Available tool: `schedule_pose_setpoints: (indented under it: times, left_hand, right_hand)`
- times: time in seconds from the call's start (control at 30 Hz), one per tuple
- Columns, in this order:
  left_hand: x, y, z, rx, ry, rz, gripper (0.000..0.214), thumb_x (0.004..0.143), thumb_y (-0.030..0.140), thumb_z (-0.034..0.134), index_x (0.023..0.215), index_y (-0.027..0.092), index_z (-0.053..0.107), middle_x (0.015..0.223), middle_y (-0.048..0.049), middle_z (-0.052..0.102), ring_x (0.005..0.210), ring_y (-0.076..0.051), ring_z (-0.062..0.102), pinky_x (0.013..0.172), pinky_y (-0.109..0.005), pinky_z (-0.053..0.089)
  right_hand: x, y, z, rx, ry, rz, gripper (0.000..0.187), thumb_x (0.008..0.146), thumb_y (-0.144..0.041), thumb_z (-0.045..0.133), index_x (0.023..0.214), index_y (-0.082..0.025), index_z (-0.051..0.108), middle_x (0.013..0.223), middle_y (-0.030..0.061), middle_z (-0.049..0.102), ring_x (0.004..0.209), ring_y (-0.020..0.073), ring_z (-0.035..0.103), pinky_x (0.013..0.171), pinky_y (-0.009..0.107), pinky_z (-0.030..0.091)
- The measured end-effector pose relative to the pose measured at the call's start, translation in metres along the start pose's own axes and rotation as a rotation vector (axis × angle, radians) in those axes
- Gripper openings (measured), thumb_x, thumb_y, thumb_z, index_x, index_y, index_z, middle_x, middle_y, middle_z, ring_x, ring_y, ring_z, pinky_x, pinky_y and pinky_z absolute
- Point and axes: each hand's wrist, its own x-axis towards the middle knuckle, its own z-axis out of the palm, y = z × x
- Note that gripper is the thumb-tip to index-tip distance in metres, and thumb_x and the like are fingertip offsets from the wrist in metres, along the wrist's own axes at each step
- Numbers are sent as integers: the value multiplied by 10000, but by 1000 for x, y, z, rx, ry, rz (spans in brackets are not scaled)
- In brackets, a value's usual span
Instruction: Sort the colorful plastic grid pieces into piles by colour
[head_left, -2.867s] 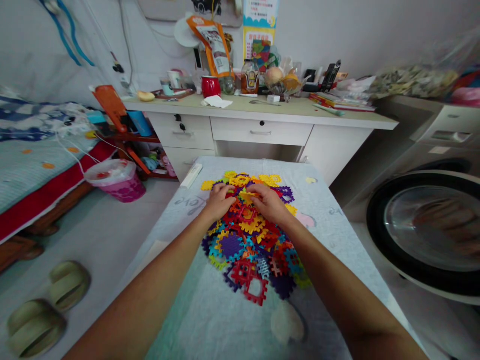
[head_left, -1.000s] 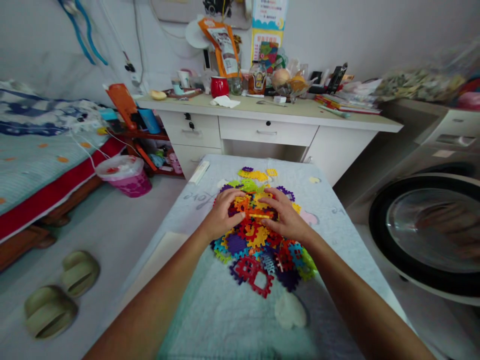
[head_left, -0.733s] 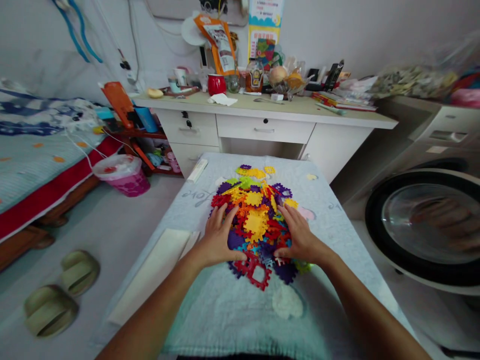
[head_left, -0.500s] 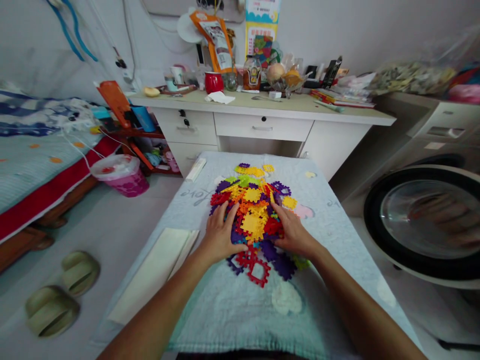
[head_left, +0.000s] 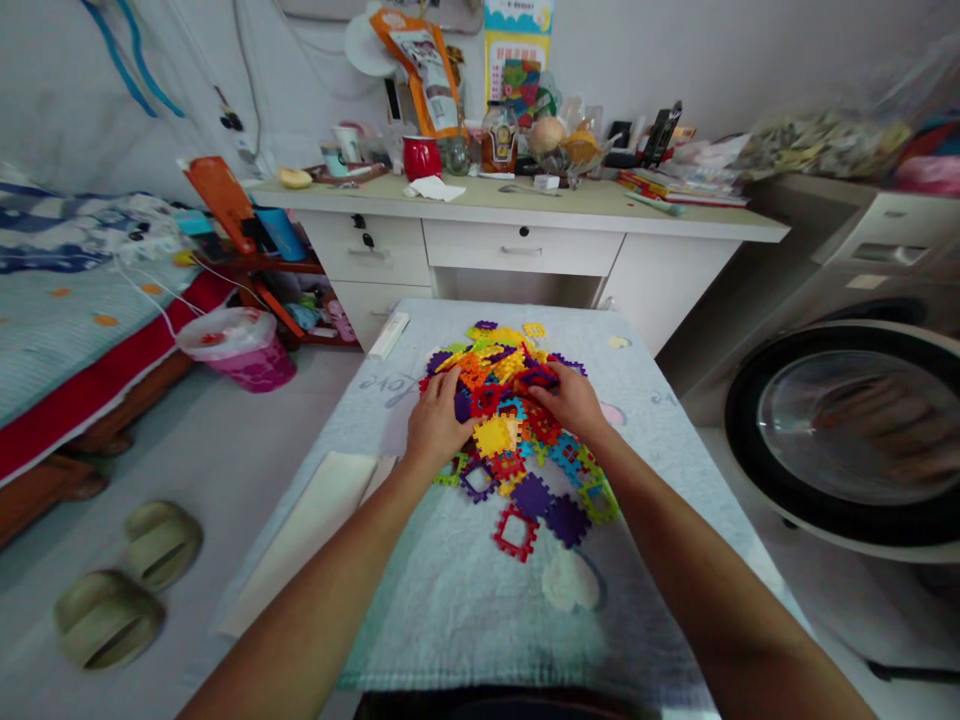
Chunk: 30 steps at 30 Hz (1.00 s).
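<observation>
Two, apart: left hand [head_left: 437, 420] at nine o'clock, digits spread; right hand [head_left: 574, 405] at two, curled, grip unclear | centre, between: toothed-piece pile [head_left: 510, 435] | six o'clock: red frame [head_left: 510, 549] on cloth [head_left: 465, 625] | step: apparently raking through pile | next move: likely calls for parting overlaps lightly

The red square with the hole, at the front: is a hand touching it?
No, the red square lies on the cloth, apart from both the left hand and right hand.
</observation>
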Motion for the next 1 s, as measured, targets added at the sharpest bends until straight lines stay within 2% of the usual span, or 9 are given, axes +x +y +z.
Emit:
schedule_pose_setpoints:
  times: [0.13,0.23,0.33,0.47,0.57,0.63,0.73,0.8,1.0]
  left_hand:
    - [1,8,1,20,21,-129,951,731,493,758,1510,182,310,1448,-182,490,1351,-338,474,1097,-486,427]
    - [-7,8,-2,46,-38,-160,1063,686,578,766,1539,210,251,1507,-190,411,1403,-371,400,1119,-534,370]
    - [-24,6,-7,37,-87,-102,1113,665,633,756,1555,233,221,1583,-202,265,1469,-405,270,1155,-580,278]
    - [-56,5,-11,7,-167,53,1196,621,701,755,1569,244,188,1626,-213,119,1510,-421,133,1176,-599,210]
    - [-79,13,-8,39,-231,147,1332,510,736,799,1585,282,157,1652,-208,49,1514,-473,33,1161,-673,143]
    - [-90,20,-3,76,-283,202,1420,429,741,829,1592,280,157,1660,-217,30,1507,-502,-12,1149,-712,93]
    - [-96,31,5,114,-338,246,1472,356,729,856,1589,268,198,1666,-221,23,1501,-520,-20,1145,-726,64]
    - [-93,35,8,128,-328,250,1424,386,711,861,1583,268,229,1671,-212,26,1504,-514,-5,1150,-722,66]
    - [-75,38,15,180,-172,225,1190,544,636,843,1552,270,327,1663,-185,134,1510,-474,85,1171,-691,84]
  right_hand:
    - [0,6,-9,9,111,112,514,941,-474,512,1331,-143,563,1210,166,681,1099,295,637,960,437,487]
    - [-15,17,-19,-61,113,93,651,900,-522,555,1411,-123,493,1345,215,591,1246,356,543,1035,520,428]
    - [-49,34,-31,-99,26,-32,869,833,-611,620,1523,-152,356,1486,227,457,1367,395,420,1092,580,357]
    - [-108,57,-38,-107,-167,-212,1216,705,-764,680,1615,-194,108,1612,226,252,1470,418,260,1140,594,287]
    - [-141,72,-35,-146,-278,-249,1358,610,-835,695,1624,-205,48,1644,236,152,1490,447,193,1141,614,269]
    - [-150,79,-30,-169,-298,-242,1363,597,-850,688,1624,-202,68,1643,243,152,1490,454,187,1138,622,266]
    - [-143,84,-22,-156,-253,-251,1295,637,-842,668,1616,-181,140,1612,251,237,1468,439,251,1137,604,282]
    - [-131,84,-17,-132,-206,-269,1217,684,-827,645,1606,-177,189,1573,246,317,1434,422,321,1130,593,303]
    - [-92,70,1,-65,-41,-252,938,817,-724,591,1536,-169,360,1438,225,478,1327,385,449,1085,574,375]
